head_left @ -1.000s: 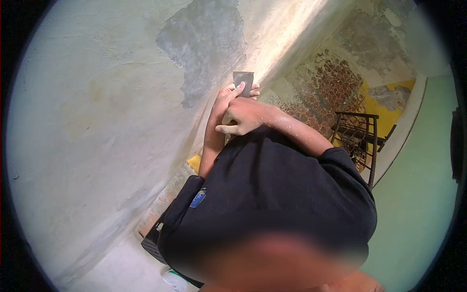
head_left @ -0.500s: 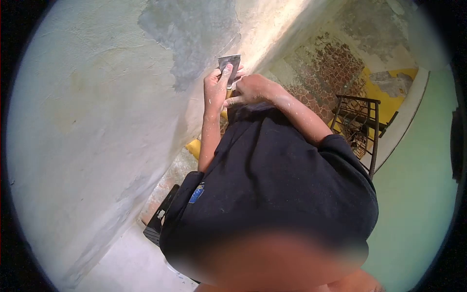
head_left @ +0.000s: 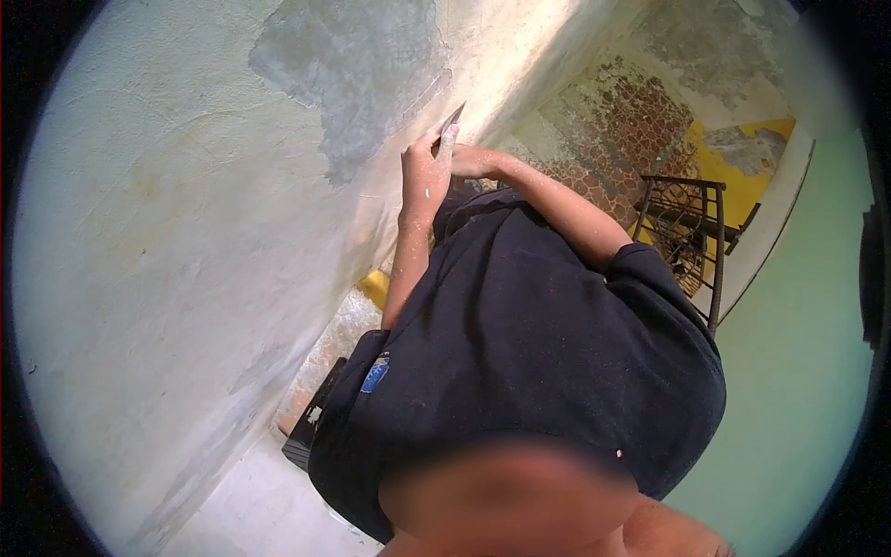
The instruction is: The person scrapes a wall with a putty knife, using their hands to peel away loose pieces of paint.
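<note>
Scraper (head_left: 454,117) near edge-on, left hand (head_left: 427,174) gripping; handle hidden, right hand (head_left: 473,162) partly.

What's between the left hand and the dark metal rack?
Going right from the left hand: the right hand, the right forearm, then patterned floor up to the dark metal rack. Shows in the head view.

Cannot see handle of scraper (head_left: 455,116) behind left hand (head_left: 426,174), nor fingertips of right hand (head_left: 471,161); cannot read small logo (head_left: 376,373).
</note>
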